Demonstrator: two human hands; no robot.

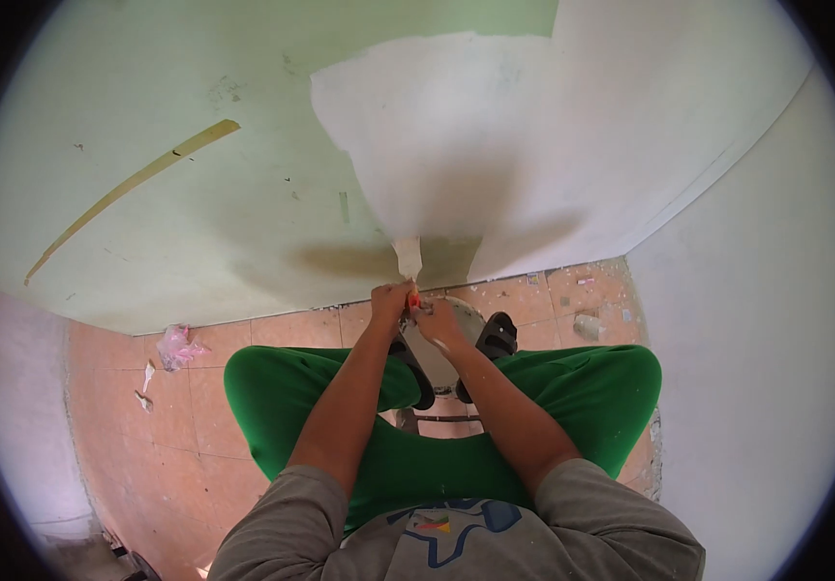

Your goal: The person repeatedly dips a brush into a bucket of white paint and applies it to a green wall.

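Observation:
Low in front of the wall, my left hand (391, 299) and my right hand (436, 316) are close together. Both sets of fingers close around a red-handled tool (414, 301). Its pale, flat end (408, 258) flares out beyond my fingers and overlaps the wall in this view. Below my hands, between my feet, stands a pale round bucket (448, 372), partly hidden by my right forearm. White coating (456, 107) covers the right side of the wall, next to pale green paint (156, 77) on the left.
A strip of tan tape (136, 184) runs across the green wall. On the tiled floor (161, 431) lie a pink plastic bag (178, 348) and two small brush-like things (148, 375). White flecks and scraps lie along the wall's foot. Another wall (766, 358) closes the right side.

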